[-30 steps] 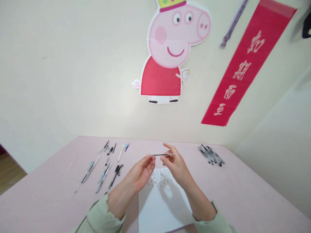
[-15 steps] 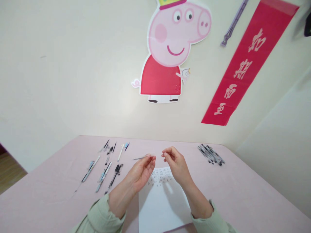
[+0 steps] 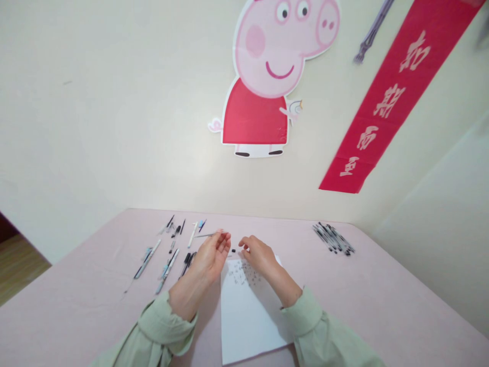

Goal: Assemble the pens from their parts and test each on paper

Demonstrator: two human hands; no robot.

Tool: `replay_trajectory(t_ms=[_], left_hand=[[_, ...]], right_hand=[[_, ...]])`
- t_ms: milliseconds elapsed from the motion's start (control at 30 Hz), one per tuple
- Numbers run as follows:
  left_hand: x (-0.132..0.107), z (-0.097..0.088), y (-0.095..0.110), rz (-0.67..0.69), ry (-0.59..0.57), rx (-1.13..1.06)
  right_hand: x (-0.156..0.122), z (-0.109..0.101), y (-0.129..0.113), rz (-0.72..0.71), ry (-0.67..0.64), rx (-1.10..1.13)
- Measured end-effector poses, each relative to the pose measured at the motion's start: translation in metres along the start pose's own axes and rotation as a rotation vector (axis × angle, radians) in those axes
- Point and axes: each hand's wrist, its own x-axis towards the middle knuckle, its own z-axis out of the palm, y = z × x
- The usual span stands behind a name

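My left hand (image 3: 213,255) pinches a thin grey pen refill (image 3: 205,235) between thumb and fingertips; its far end points left over the table. Just beyond the top edge of a white sheet of paper (image 3: 252,318), a small black cap (image 3: 233,250) lies between my two hands. My right hand (image 3: 259,255) hovers over the sheet's upper right part, its fingers bent and slightly apart, with nothing visible in them. Rows of small dark marks cover the top of the sheet, partly hidden by my right hand.
Several pens (image 3: 147,259) and pen parts lie in groups on the left of the pink table (image 3: 362,306). A pile of grey and black pens or refills (image 3: 333,238) rests at the far right. Behind the table stands a wall with a pig cutout (image 3: 255,114) and a red banner (image 3: 376,117).
Both hands have shifted left, and my right hand's fingers have loosened. The small black cap now shows on the table between them. The refill remains in my left hand.
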Motion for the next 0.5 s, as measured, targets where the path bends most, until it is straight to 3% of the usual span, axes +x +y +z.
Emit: replay_trajectory(t_ms=[267, 367, 500], left_hand=[[0.002, -0.003, -0.007, -0.028, 0.004, 0.036], [0.001, -0.002, -0.009, -0.034, -0.002, 0.050], [-0.001, -0.002, -0.009, -0.014, -0.001, 0.093]], right_hand=[[0.024, 0.036, -0.005, -0.003, 0.006, -0.152], [0.021, 0.039, 0.002, -0.006, 0.094, 0.036], [0.017, 0.026, 0.009, -0.024, 0.171, 0.401]])
